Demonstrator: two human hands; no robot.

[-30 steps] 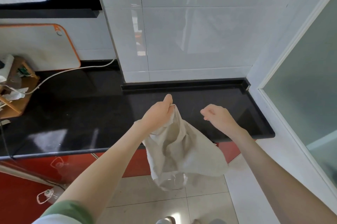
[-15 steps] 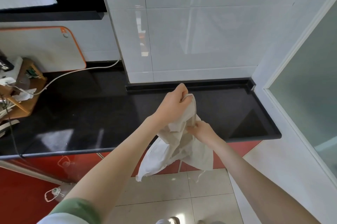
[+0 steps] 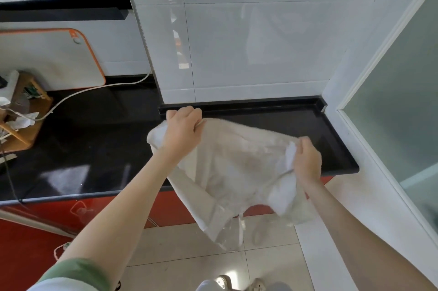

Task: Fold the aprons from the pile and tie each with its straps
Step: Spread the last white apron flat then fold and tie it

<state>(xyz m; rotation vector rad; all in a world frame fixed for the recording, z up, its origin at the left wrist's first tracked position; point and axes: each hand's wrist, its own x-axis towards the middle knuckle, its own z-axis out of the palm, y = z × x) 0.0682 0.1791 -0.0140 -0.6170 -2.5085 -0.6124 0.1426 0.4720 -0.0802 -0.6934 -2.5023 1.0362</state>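
Over the front edge of the black counter point(image 3: 94, 139), at mid-frame, the apron point(image 3: 232, 167) hangs spread between both hands; its held upper edge is the long axis, slanting from centre frame down toward the right, while the loose cloth drops past the counter edge toward the tiled floor point(image 3: 189, 255), a thin strap point(image 3: 240, 226) dangling beneath; the left hand point(image 3: 183, 130) sits higher in the frame at one end of that edge, the right hand point(image 3: 307, 161) lower and further right at the other; laying the cloth flat would likely mean carrying both hands up-frame over the counter; the left fingers are curled tight round one corner; the right fingers pinch a bunched fold of cloth; neither hand is free; no pile of aprons shows.
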